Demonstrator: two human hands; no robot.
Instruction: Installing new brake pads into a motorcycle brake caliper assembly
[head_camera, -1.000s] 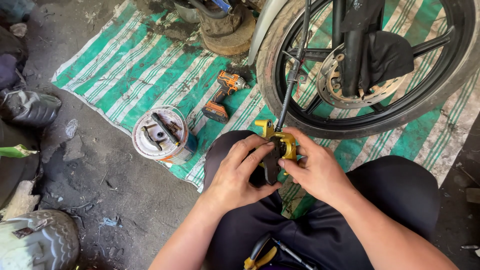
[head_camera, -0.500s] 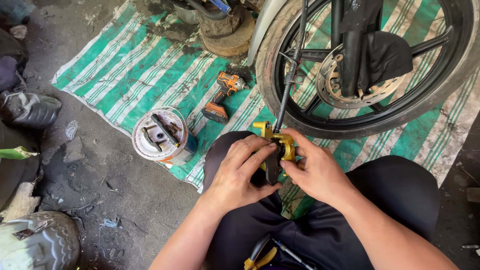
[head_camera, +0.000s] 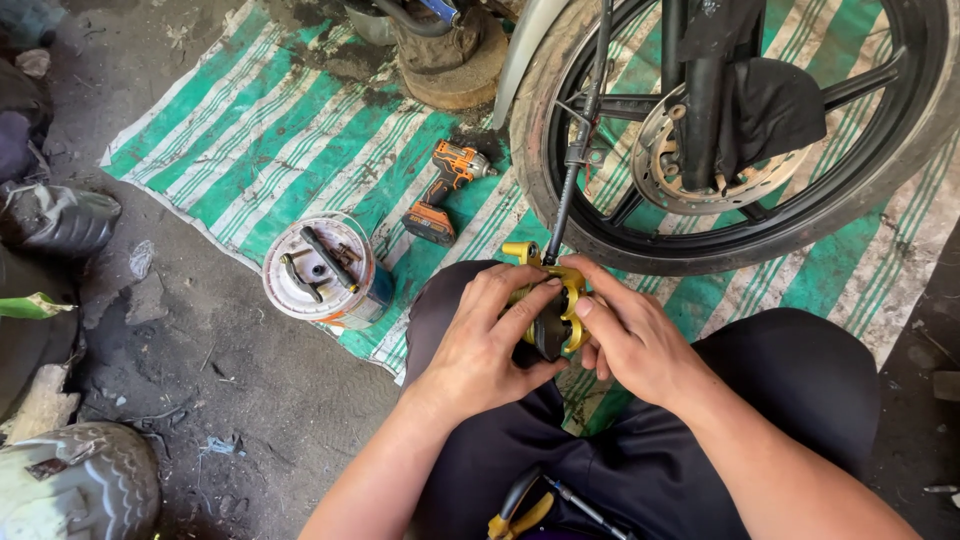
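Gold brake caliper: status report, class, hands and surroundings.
Left hand and right hand both grip gold brake caliper. Hose attached. Wheel close ahead.

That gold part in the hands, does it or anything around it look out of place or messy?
The gold brake caliper is off the wheel, hanging on its hose, held by left hand and right hand. A dark stain marks the striped mat near the cordless drill.

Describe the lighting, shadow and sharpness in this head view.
Head view: soft, even daylight, no glare; both hands, left and right, and the gold brake caliper are sharp; the oily floor lies dim; the wheel bows slightly toward the frame edge.
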